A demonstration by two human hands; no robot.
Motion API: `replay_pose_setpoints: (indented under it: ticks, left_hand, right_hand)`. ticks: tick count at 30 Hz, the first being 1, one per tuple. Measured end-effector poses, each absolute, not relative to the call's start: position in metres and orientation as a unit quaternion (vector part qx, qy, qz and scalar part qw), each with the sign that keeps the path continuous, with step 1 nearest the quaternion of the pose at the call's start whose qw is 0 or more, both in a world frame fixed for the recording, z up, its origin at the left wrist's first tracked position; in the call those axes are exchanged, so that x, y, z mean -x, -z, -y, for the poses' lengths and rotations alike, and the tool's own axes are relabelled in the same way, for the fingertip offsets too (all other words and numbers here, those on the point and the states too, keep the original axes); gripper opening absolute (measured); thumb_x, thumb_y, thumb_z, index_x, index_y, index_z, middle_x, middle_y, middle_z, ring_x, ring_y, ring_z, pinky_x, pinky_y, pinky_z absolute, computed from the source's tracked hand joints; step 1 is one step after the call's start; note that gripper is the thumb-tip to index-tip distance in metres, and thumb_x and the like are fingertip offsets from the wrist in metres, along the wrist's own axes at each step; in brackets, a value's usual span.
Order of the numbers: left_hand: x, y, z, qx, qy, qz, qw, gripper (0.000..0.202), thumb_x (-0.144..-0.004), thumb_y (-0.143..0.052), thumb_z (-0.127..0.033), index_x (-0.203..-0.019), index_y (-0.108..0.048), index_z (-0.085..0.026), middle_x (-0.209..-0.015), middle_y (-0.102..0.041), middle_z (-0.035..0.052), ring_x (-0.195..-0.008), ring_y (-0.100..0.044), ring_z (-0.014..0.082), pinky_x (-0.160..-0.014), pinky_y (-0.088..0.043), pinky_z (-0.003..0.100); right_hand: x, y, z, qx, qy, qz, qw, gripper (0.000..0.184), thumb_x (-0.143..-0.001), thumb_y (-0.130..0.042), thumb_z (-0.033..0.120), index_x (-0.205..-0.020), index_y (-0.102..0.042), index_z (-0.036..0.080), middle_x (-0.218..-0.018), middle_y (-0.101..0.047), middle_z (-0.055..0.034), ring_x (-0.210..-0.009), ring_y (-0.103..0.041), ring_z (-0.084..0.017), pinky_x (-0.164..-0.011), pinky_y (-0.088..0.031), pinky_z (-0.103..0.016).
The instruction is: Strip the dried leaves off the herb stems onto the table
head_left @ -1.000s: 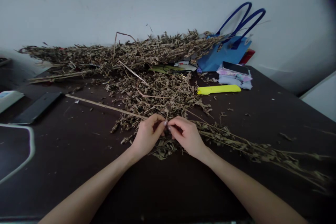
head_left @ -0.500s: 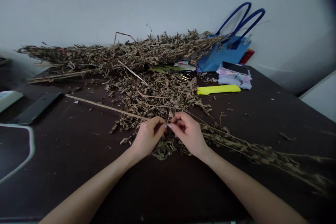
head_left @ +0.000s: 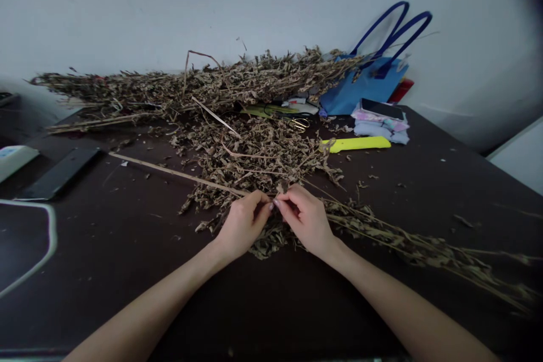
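Observation:
My left hand (head_left: 244,223) and my right hand (head_left: 306,218) meet fingertip to fingertip near the table's middle. Both pinch a long dried plant stem (head_left: 169,171) that runs from the far left through my fingers; its leafy end (head_left: 424,246) trails off to the right. A small heap of stripped dry leaves (head_left: 267,240) lies under my hands. A larger loose pile of dried leaves (head_left: 254,155) spreads just beyond them on the dark table (head_left: 106,249).
A long stack of dried leafy branches (head_left: 190,85) lies along the wall. A blue bag (head_left: 365,82), folded cloths with a phone (head_left: 379,119), a yellow tool (head_left: 358,143) and scissors (head_left: 297,121) sit far right. A black flat object (head_left: 57,172) lies left.
My hands have stayed together on the stem, with the fingers shifting slightly along it. The leafy end on the right has moved a little.

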State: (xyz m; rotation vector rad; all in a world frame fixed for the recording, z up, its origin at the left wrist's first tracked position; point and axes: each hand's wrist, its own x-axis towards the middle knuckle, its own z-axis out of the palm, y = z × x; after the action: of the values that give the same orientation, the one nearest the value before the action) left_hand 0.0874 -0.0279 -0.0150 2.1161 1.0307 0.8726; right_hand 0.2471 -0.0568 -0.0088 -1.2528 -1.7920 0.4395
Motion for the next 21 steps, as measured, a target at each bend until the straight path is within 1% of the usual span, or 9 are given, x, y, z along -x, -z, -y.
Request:
replay_pose_setpoints:
  ticks: [5, 9, 12, 15, 18, 21]
  left_hand:
    - [-0.0844, 0.0159, 0.0241, -0.768, -0.342, -0.411, 0.353, 0.017, -0.090, -0.039, -0.024, -0.080, -0.050, -0.016, -0.064, -0.054, -0.0015, -0.057, -0.050, 0.0096, -0.058, -0.040, 0.021]
    - [-0.0813, 0.0134, 0.0210, -0.757, -0.340, -0.425, 0.362, 0.019, -0.091, -0.039, -0.027, -0.079, -0.050, -0.017, -0.061, -0.052, -0.0026, -0.055, -0.048, 0.0092, -0.057, -0.039, 0.020]
    - [-0.0812, 0.0131, 0.0219, -0.765, -0.338, -0.425, 0.345, 0.019, -0.090, -0.041, -0.027, -0.078, -0.051, -0.017, -0.060, -0.050, -0.0032, -0.053, -0.045, 0.0092, -0.054, -0.036, 0.020]
    - [-0.0820, 0.0139, 0.0236, -0.776, -0.329, -0.420, 0.335, 0.019, -0.089, -0.041, -0.026, -0.078, -0.053, -0.016, -0.061, -0.051, -0.0026, -0.055, -0.045, 0.0096, -0.055, -0.036, 0.020]
    - [-0.0830, 0.0145, 0.0247, -0.787, -0.325, -0.418, 0.317, 0.017, -0.087, -0.044, -0.024, -0.077, -0.054, -0.016, -0.063, -0.053, -0.0019, -0.056, -0.047, 0.0096, -0.055, -0.037, 0.020]
    - [-0.0840, 0.0155, 0.0255, -0.794, -0.333, -0.421, 0.285, 0.013, -0.084, -0.048, -0.022, -0.073, -0.054, -0.016, -0.061, -0.052, -0.0028, -0.053, -0.046, 0.0088, -0.053, -0.035, 0.020]
  right_hand:
    - [-0.2487, 0.0097, 0.0578, 0.482, -0.179, 0.748, 0.420, 0.015, -0.089, -0.042, 0.019, -0.079, -0.053, 0.021, -0.075, -0.051, -0.0021, -0.070, -0.051, -0.015, -0.066, -0.043, -0.028]
    - [-0.2497, 0.0116, 0.0568, 0.472, -0.202, 0.759, 0.400, 0.016, -0.090, -0.042, 0.019, -0.081, -0.055, 0.020, -0.077, -0.051, -0.0030, -0.069, -0.051, -0.014, -0.067, -0.043, -0.028]
    - [-0.2502, 0.0117, 0.0568, 0.482, -0.227, 0.742, 0.407, 0.017, -0.089, -0.044, 0.026, -0.082, -0.058, 0.021, -0.079, -0.053, -0.0041, -0.066, -0.052, -0.014, -0.060, -0.044, -0.027]
    - [-0.2508, 0.0113, 0.0572, 0.506, -0.279, 0.694, 0.430, 0.016, -0.088, -0.048, 0.032, -0.084, -0.059, 0.021, -0.081, -0.054, -0.0042, -0.058, -0.051, -0.012, -0.048, -0.044, -0.024]
    - [-0.2515, 0.0112, 0.0568, 0.517, -0.351, 0.631, 0.460, 0.016, -0.085, -0.052, 0.036, -0.089, -0.055, 0.021, -0.072, -0.053, -0.0006, -0.049, -0.049, -0.009, -0.039, -0.040, -0.020]
    - [-0.2517, 0.0119, 0.0556, 0.514, -0.398, 0.590, 0.478, 0.021, -0.082, -0.056, 0.038, -0.092, -0.048, 0.022, -0.061, -0.050, 0.0043, -0.044, -0.046, -0.008, -0.036, -0.038, -0.019]
